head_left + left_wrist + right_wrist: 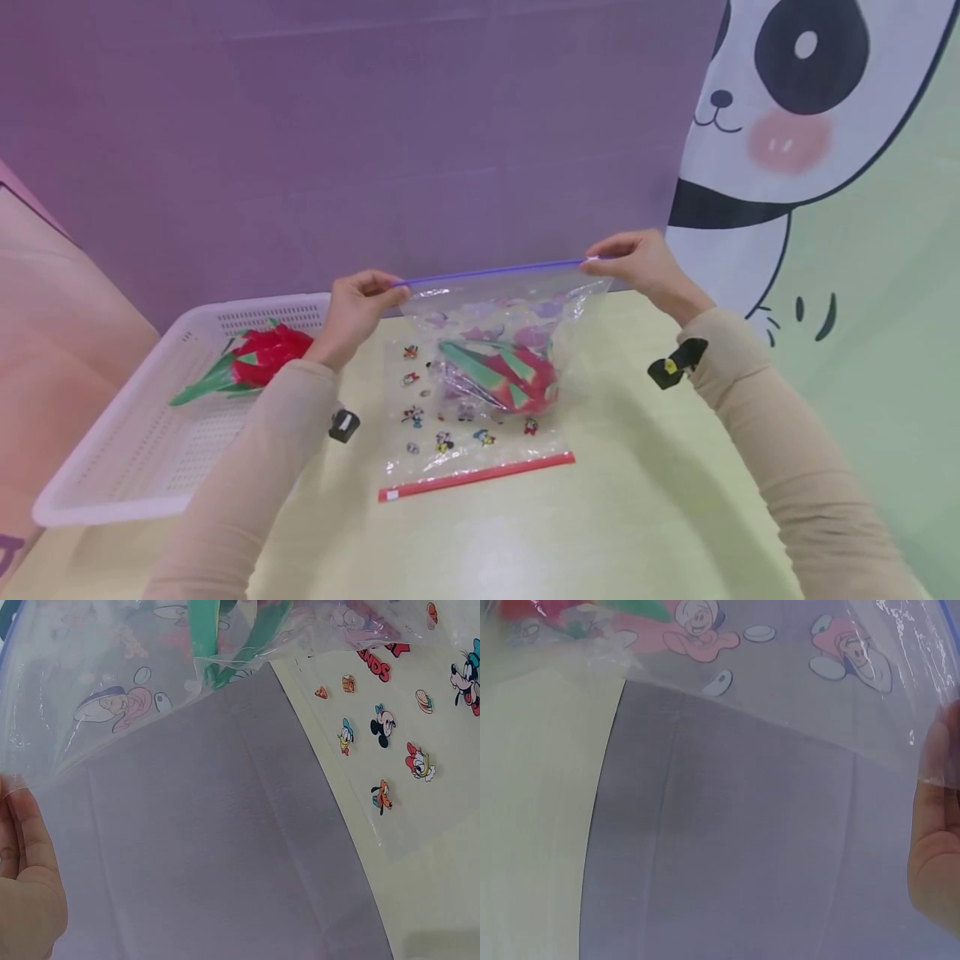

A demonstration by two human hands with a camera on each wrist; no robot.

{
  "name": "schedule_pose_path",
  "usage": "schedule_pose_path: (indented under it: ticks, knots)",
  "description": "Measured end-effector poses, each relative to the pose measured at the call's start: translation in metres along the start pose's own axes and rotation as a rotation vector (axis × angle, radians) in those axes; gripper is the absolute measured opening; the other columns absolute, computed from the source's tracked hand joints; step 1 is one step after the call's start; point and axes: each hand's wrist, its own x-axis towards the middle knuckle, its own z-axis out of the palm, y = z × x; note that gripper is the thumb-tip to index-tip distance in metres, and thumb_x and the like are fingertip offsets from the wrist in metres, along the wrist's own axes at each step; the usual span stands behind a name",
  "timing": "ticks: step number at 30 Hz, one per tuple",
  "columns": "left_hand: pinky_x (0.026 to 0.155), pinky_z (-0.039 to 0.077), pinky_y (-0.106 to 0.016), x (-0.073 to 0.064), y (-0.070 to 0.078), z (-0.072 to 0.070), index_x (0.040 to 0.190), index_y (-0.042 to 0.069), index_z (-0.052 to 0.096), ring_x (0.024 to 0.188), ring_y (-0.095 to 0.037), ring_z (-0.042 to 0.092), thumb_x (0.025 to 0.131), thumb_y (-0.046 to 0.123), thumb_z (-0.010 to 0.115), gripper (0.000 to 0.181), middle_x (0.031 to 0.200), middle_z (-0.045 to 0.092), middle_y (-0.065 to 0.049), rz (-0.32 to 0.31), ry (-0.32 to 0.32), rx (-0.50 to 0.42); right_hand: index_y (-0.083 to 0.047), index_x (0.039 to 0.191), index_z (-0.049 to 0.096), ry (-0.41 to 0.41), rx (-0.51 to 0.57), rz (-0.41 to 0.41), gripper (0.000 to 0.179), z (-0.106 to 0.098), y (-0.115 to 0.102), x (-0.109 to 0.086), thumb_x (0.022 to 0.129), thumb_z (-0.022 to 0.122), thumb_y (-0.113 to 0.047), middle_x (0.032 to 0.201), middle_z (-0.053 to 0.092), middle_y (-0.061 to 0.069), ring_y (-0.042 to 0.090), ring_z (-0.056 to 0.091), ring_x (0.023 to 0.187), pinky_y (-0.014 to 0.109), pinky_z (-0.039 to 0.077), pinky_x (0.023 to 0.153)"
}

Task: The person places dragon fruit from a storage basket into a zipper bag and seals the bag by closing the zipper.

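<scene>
A clear zip bag with a purple zip strip and printed cartoon figures hangs stretched between both hands. Inside lies a red dragon fruit with long green scales. My left hand pinches the left end of the strip. My right hand pinches the other end, where a small white piece shows at the fingertips. Under the hanging bag, a second clear bag with a red zip strip and small cartoon prints lies flat on the table. Each wrist view catches only part of its hand at the bag's top corner.
On the left of the table stands a white perforated basket holding another red dragon fruit with green scales. Behind the table rises a purple backdrop; a panda picture covers the wall on the right.
</scene>
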Motion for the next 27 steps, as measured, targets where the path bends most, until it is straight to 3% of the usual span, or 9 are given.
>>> schedule_pose_path:
  ticks: [15, 23, 27]
  knots:
    - [0.092, 0.045, -0.038, 0.002, -0.002, 0.0, 0.098, 0.008, 0.063, 0.08, -0.006, 0.059, 0.084, 0.015, 0.066, 0.016, 0.077, 0.063, 0.014, -0.004, 0.01, 0.0, -0.024, 0.077, 0.072, 0.013, -0.034, 0.022, 0.011, -0.012, 0.0, -0.001, 0.071, 0.079, -0.017, 0.072, 0.067, -0.016, 0.004, 0.058, 0.078, 0.018, 0.045, 0.07]
    - [0.084, 0.046, -0.028, 0.003, -0.002, -0.001, 0.1, 0.007, 0.063, 0.081, -0.007, 0.059, 0.085, 0.019, 0.066, 0.019, 0.08, 0.063, 0.013, -0.003, 0.011, 0.025, -0.021, 0.081, 0.072, 0.013, -0.053, 0.046, 0.013, -0.013, 0.0, 0.001, 0.07, 0.08, -0.023, 0.074, 0.067, -0.015, 0.007, 0.058, 0.082, 0.022, 0.044, 0.077]
    - [0.091, 0.046, -0.035, 0.003, -0.003, 0.0, 0.102, 0.007, 0.063, 0.083, -0.008, 0.059, 0.085, 0.019, 0.066, 0.021, 0.081, 0.063, 0.012, -0.01, 0.007, 0.013, -0.022, 0.081, 0.073, 0.033, -0.053, 0.051, 0.013, -0.014, 0.001, 0.002, 0.07, 0.08, -0.024, 0.074, 0.066, -0.017, 0.008, 0.056, 0.084, 0.023, 0.043, 0.077]
